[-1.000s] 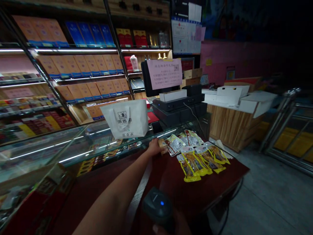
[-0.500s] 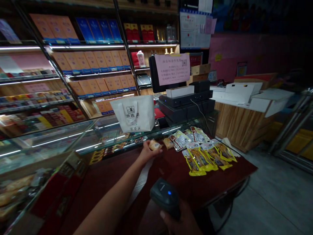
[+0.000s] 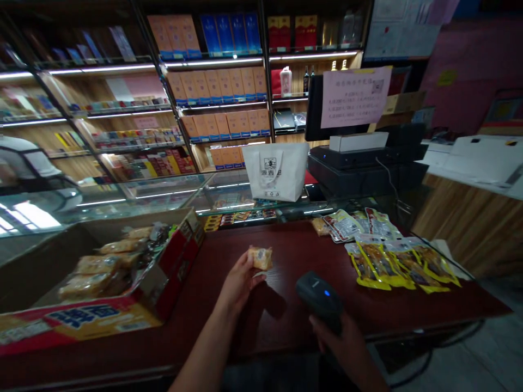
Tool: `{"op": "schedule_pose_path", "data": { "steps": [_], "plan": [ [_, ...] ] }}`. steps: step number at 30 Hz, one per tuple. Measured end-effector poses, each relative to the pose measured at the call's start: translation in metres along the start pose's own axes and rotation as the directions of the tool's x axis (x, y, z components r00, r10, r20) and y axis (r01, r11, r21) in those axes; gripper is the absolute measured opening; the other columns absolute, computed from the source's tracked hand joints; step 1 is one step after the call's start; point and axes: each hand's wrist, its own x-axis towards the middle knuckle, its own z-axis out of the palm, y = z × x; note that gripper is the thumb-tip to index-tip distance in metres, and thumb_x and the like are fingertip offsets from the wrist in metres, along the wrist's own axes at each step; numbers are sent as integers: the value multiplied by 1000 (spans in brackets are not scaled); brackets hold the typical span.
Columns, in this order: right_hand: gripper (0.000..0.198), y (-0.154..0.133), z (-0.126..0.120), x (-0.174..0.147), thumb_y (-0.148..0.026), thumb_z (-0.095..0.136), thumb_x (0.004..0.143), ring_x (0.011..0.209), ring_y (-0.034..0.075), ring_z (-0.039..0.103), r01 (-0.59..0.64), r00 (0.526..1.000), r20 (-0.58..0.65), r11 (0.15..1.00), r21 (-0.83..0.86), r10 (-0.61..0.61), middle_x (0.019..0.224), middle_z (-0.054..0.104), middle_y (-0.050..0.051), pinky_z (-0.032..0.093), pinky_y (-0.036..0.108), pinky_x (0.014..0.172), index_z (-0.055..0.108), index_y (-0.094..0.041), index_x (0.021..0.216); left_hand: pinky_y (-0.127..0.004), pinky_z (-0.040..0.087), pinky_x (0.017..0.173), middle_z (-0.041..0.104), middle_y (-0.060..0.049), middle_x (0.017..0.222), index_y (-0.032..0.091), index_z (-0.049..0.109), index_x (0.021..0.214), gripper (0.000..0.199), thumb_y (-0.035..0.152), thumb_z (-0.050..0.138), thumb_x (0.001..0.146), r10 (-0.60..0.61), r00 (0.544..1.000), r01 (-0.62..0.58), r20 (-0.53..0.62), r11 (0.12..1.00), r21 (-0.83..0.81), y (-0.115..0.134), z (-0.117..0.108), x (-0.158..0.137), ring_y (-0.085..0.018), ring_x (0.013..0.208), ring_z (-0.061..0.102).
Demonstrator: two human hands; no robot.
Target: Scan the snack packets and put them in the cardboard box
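Near edge of the desk [image 3: 298,237]: my right hand [image 3: 345,335] is wrapped around the grip of a dark scanner [image 3: 318,294], blue lamp lit. I cannot tell whether a finger rests on the trigger; if one does, a tightened grip could fire it unintentionally.

Mid-desk: my left hand [image 3: 238,279] pinches a small wrapped packet [image 3: 261,258] by its left end, apparently raised above the surface. Caution: with only the fingertips bearing on slick wrapping, the packet could twist or drop. Swinging the scanner left could knock it.

Left end: an open carton [image 3: 81,325] holds similar packets [image 3: 98,265]. An outward swing of my left arm could shove its right wall.

Right end: yellow-edged pouches [image 3: 378,267] lie overlapped near the right corner. A wide sweep of my right hand could slide them off the edge.

Far edge: a loose packet [image 3: 321,227] lies against silver pouches [image 3: 345,225]. It resembles the held one, so I judge a mix-up possible if the two are laid together.

Beyond: a white bag [image 3: 278,174] stands upright on the glass case [image 3: 220,185], well clear of both hands.
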Motion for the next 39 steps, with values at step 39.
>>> {"op": "schedule_pose_path", "data": {
  "steps": [39],
  "plan": [
    [42,-86,5,-40,-60,60,88,52,20,63,234,970,139,925,-298,-200,57,66,3,50,26,53,65,-22,70,-30,65,65,63,-10,136,18,70,117,57,39,86,67,439,891,-383,-115,864,328,30,-11,-69,-28,104,70]
  ]
}}
